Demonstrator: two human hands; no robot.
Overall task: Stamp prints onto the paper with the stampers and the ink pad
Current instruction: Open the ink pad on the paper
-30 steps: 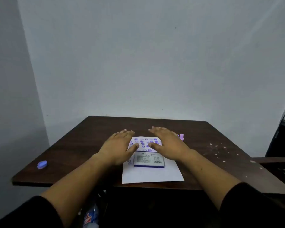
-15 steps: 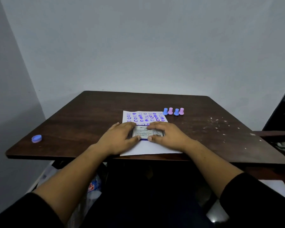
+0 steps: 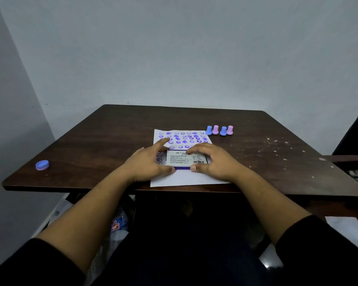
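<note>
Your left hand (image 3: 148, 165) and right hand (image 3: 213, 162) are both on the ink pad (image 3: 186, 159), centre of frame. It's a flat box with a white printed label and barcode on top and a purple edge along its near side. It lies flat on the paper (image 3: 186, 179), over the sheet's middle. Left fingers (image 3: 163, 144) are spread: thumb at the box's near left corner, index stretched up over the stamped prints, the rest against the box's left side. Right fingers are curled over the far edge, thumb pressed on the near edge, so that hand is grasping the box front to back. Can't tell whether the box is lifted or just resting. The paper sits at the near edge of the dark wood worktop (image 3: 103, 137); its far half is covered in rows of purple round prints, its near strip is blank. Four stampers (image 3: 220, 130) stand upright in a row just off the paper's far right corner, blue, pink, blue, pink, untouched. A blue round cap (image 3: 42, 164) sits alone at the left of the frame, near the worktop's left edge, well apart from everything else. White specks are scattered over the worktop's right side.
</note>
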